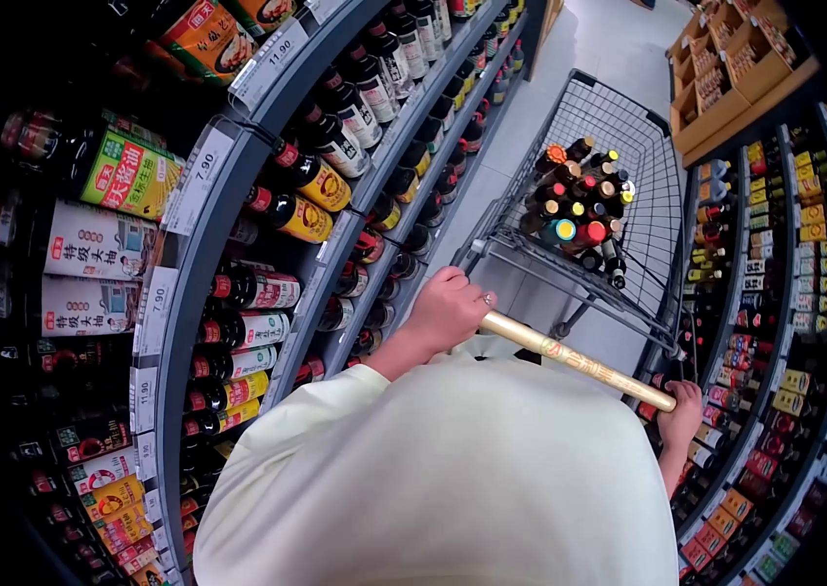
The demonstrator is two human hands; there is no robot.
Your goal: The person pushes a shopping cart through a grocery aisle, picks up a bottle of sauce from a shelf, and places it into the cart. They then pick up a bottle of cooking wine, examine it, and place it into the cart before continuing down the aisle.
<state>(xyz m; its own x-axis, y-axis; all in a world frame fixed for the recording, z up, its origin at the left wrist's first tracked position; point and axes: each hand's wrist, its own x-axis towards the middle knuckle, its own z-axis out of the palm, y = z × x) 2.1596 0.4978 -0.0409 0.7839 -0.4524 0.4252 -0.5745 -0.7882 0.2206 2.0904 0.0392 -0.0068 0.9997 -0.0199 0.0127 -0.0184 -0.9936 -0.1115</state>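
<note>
My left hand is wrapped round the left end of the shopping cart's gold-coloured handle, with a ring on one finger. At the handle's right end, my right hand is closed on it too. Ahead of the handle stands the wire shopping cart. A cluster of dark bottles with caps of several colours stands upright in its basket. The handle's underside and some of my fingers are hidden.
A shelf of sauce bottles with price labels runs close along my left. Another stocked shelf lines the right side. Beyond the cart at the upper right is a wooden display stand. The pale tiled floor continues ahead.
</note>
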